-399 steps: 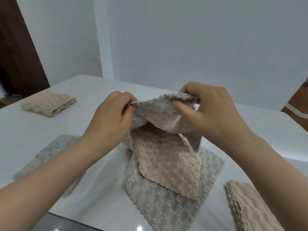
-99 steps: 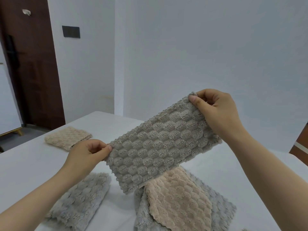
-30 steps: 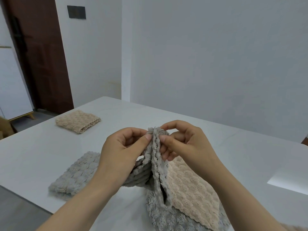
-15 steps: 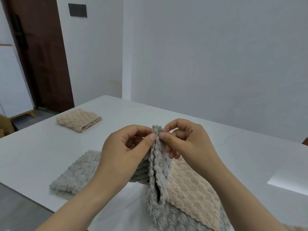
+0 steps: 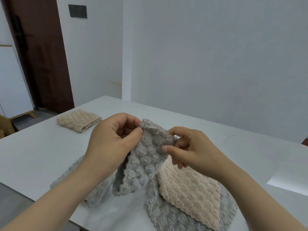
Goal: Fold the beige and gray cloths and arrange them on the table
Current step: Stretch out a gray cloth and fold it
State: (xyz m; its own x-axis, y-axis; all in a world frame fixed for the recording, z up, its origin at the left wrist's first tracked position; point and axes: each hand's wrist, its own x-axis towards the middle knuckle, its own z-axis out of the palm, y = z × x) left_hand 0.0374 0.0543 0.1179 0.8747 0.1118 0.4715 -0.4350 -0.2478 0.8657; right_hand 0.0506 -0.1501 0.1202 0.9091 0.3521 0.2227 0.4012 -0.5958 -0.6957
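Note:
A folded gray cloth [image 5: 141, 164] hangs above the white table [image 5: 41, 147], held at its top edge by both hands. My left hand [image 5: 111, 144] pinches the top left corner between thumb and fingers. My right hand [image 5: 188, 150] pinches the top right corner. Below lie an unfolded beige cloth [image 5: 190, 194] on top of an unfolded gray cloth [image 5: 168, 215]. Another gray cloth [image 5: 96, 192] lies folded at the near left, partly hidden by my left arm. A folded beige cloth [image 5: 78, 120] rests at the far left.
The table's near edge runs diagonally at the lower left, with floor below it. A dark brown door [image 5: 38, 55] and a white cabinet [image 5: 13, 80] stand at the left. A plain wall backs the table. A bright patch of light [image 5: 290, 179] lies on the table's right.
My hands have drawn apart along the cloth's top edge, the right one dropping lower to the right, so the gray cloth now hangs wider instead of pressed into a narrow strip.

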